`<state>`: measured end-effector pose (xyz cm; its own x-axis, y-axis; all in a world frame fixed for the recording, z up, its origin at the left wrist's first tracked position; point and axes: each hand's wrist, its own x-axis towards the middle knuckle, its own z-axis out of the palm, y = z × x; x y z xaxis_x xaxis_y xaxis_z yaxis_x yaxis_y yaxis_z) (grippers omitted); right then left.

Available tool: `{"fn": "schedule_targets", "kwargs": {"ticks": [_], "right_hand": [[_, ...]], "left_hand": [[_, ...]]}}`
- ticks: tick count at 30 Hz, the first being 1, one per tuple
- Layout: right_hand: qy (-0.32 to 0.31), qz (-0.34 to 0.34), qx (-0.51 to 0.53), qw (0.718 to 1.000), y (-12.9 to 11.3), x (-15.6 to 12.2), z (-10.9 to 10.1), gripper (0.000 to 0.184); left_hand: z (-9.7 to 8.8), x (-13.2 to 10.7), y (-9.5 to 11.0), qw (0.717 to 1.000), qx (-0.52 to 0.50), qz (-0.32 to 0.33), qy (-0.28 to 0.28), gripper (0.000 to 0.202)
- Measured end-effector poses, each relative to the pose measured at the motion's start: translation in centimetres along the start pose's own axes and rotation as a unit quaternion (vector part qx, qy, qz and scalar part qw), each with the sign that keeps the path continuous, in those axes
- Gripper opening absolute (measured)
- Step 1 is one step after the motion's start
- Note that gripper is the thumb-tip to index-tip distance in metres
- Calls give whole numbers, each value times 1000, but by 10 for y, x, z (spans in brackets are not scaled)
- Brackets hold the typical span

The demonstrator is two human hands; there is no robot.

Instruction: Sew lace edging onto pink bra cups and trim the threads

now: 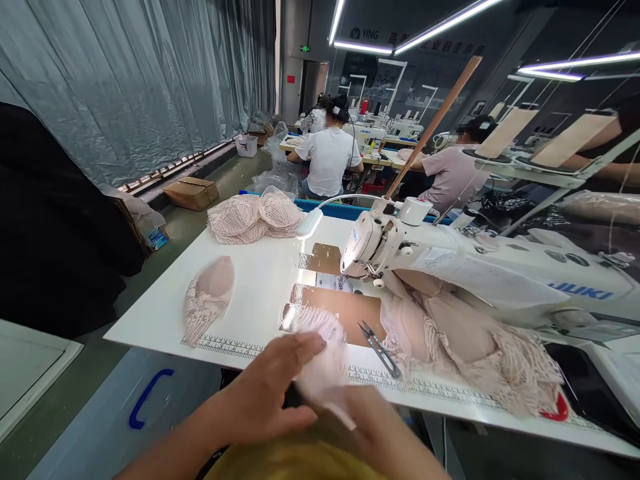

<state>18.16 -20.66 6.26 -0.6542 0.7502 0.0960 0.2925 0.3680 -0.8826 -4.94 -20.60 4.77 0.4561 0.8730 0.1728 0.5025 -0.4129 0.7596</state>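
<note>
My right hand (374,421) grips a pale pink lace bra cup (325,373) at the front edge of the white sewing table (260,280); motion blurs both. Beside the cup, my left hand (277,380) is open, its fingers stretched out and its thumb apart. Its fingertips overlap the cup's left side, but I cannot tell whether they press on it. Thread snips (379,349) lie just right of the cup. Behind it is the white sewing machine (367,247), with the needle area partly in shadow. A single lace cup (209,299) rests at the left.
Stacked lace cups (237,219) sit at the table's back left. More pink lace fabric (465,340) is heaped under the machine arm, with a dark phone (585,387) at the right. Thread cones (507,132) stand above. Two people sit at machines beyond. A box (190,193) is on the floor.
</note>
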Motion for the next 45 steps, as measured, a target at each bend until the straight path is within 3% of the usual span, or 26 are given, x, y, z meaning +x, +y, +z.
{"fn": "schedule_targets", "kwargs": {"ticks": [2,4,8,11,13,15,16,18,21,24,26,29,32,34,36,39,41,43,45], "right_hand": [[-55,-19,-26,998,12,22,9,14],[1,-45,-53,998,21,33,10,13],[190,-124,-77,971,23,27,-13,12],[336,-94,-91,933,20,21,-35,12],[298,-26,-75,951,22,23,-40,7],[135,48,9,990,28,28,-36,3],[40,80,76,993,32,30,-31,7],[-104,127,225,961,38,33,-18,14],[-191,176,377,889,40,35,-2,23],[-154,176,412,881,37,37,3,24],[-79,164,407,895,37,38,1,25],[38,181,413,892,43,39,-4,32],[105,201,388,893,52,41,-8,40],[108,185,343,915,58,44,-13,40],[81,157,298,938,64,47,-18,23],[32,140,290,946,68,50,-28,48],[14,137,273,952,69,52,-32,49],[16,131,229,964,68,53,-35,40],[55,119,204,970,69,54,-35,37]], "left_hand": [[3,3,10,996,-44,-5,-80,61],[6,3,10,988,-96,-54,-104,40],[9,-3,-8,981,-99,-164,-26,14],[6,-10,-19,969,-158,-191,-4,26],[2,-12,-17,949,-260,-169,-54,37],[-2,-11,-9,920,-356,-116,-120,40],[-3,-9,-4,909,-382,-89,-142,40],[-5,-3,3,918,-369,-58,-136,51],[0,11,3,964,-249,-69,-70,74],[7,23,-6,955,-264,-95,-95,82],[9,27,-12,918,-351,-133,-130,71],[9,29,-19,857,-454,-205,-132,40],[7,31,-23,830,-494,-230,-120,30],[8,34,-24,832,-496,-226,-101,31],[9,38,-25,843,-486,-218,-78,32],[10,44,-26,859,-462,-212,-53,34],[11,48,-27,866,-450,-216,-47,34],[13,51,-28,855,-464,-229,-42,35],[16,53,-30,807,-536,-248,-2,41]]}}
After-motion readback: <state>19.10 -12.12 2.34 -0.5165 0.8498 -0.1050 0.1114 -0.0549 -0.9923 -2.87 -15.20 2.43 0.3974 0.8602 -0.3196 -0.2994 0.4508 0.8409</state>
